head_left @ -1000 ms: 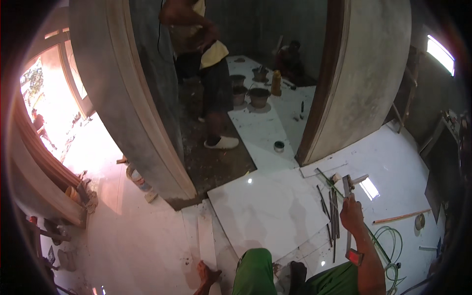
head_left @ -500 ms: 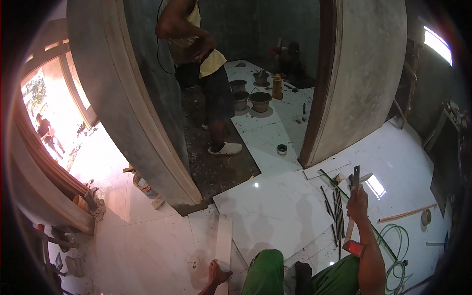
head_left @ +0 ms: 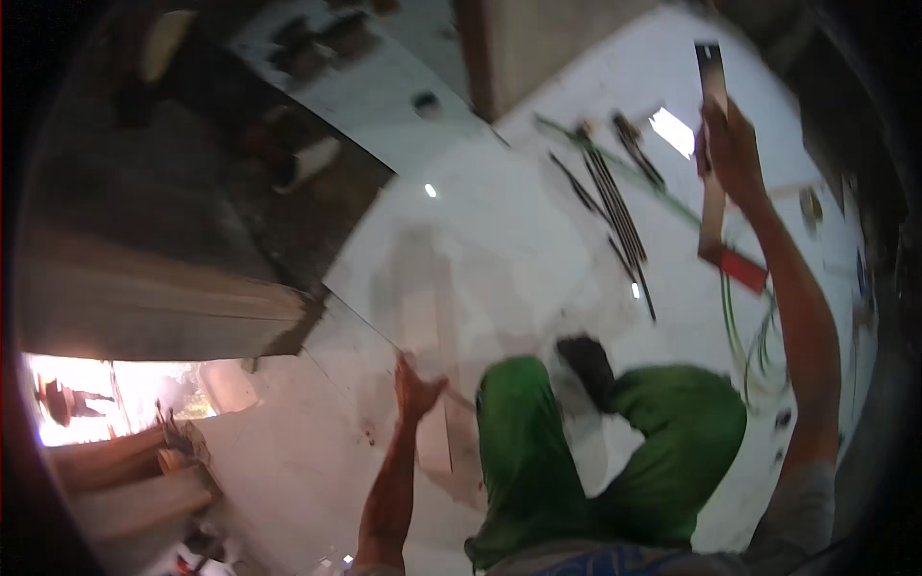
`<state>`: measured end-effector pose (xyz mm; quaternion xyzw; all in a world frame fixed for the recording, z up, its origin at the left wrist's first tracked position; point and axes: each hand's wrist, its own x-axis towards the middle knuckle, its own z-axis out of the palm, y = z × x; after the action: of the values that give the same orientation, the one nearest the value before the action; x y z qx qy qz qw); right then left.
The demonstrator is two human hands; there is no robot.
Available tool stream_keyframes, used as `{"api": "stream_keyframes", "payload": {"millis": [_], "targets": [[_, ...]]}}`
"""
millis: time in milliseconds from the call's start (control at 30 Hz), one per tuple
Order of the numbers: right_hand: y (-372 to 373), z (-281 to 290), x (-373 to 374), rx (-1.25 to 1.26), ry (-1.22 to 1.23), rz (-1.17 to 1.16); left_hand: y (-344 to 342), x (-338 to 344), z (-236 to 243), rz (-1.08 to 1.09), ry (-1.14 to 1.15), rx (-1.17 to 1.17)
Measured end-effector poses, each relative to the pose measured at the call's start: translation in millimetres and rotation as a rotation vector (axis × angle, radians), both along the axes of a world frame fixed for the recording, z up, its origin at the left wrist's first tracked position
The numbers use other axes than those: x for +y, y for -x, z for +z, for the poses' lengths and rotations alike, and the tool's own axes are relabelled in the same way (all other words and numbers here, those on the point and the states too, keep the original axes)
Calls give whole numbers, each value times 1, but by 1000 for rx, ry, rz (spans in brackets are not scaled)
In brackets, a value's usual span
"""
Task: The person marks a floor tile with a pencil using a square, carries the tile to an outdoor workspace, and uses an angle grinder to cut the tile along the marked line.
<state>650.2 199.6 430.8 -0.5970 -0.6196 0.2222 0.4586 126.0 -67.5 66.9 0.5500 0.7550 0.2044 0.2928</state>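
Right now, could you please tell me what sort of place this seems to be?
Probably the inside of an unfinished building: glossy white floor tiles stop at a bare dark floor, thin dark rods lie on the tiles, and the right hand holds a try square.

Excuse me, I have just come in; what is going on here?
A person in green trousers is low down on a pale tiled floor. The right hand grips a metal square, its red end lowermost in the view. The left hand is at a narrow pale strip; blur hides whether it grips it. Thin dark rods lie on the floor, left of the square.
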Motion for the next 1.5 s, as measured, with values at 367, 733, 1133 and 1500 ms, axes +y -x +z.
{"api": "stream_keyframes", "payload": {"millis": [367, 733, 1133, 1500], "targets": [[-92, -281, -77, 533, 580, -25, -136, 190, 6, -367, -52, 108], [-140, -336, -123, 685, 686, -211, -336, 476, -10, -625, -101, 234], [-179, -368, -127, 784, 803, -448, -421, 712, -80, -936, -182, 391], [-174, -371, -107, 685, 863, -424, -407, 739, -92, -790, 100, 380]]}}
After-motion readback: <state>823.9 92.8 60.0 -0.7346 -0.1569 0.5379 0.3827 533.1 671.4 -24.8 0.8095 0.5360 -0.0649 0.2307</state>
